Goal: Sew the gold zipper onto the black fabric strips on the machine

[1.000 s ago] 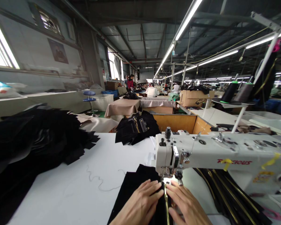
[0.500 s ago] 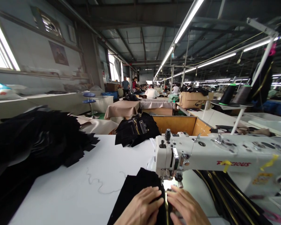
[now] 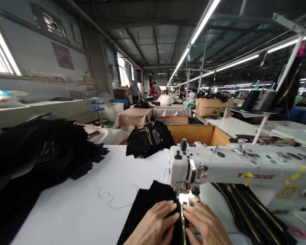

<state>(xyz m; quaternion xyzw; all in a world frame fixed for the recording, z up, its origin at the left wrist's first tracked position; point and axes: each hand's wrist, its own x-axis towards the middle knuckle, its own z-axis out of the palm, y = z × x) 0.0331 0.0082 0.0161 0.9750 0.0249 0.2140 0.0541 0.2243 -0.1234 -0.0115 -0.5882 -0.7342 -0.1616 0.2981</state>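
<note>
A black fabric piece [image 3: 150, 199] lies on the white table below the sewing machine head [image 3: 185, 170]. Along its right edge runs a zipper [image 3: 183, 221] with gold teeth, leading toward the lit needle area. My left hand [image 3: 156, 219] rests flat on the fabric, fingers stretched out beside the zipper. On the zipper's other side, my right hand [image 3: 206, 219] has its fingers extended, their tips at the zipper's right edge close under the presser foot. Both hands are open and press from above. The needle itself is too small to make out.
A large stack of black fabric pieces [image 3: 40, 146] covers the table's left side. Black pieces with gold zippers and pockets [image 3: 150, 139] lie at the back. More zipper strips [image 3: 252, 211] sit under the machine arm. Thread cones [image 3: 251, 100] stand at right; a loose thread crosses the table.
Both hands keep nearly the same place on the fabric and zipper. The view has shifted slightly. In the background, two standing people have changed position a little.
</note>
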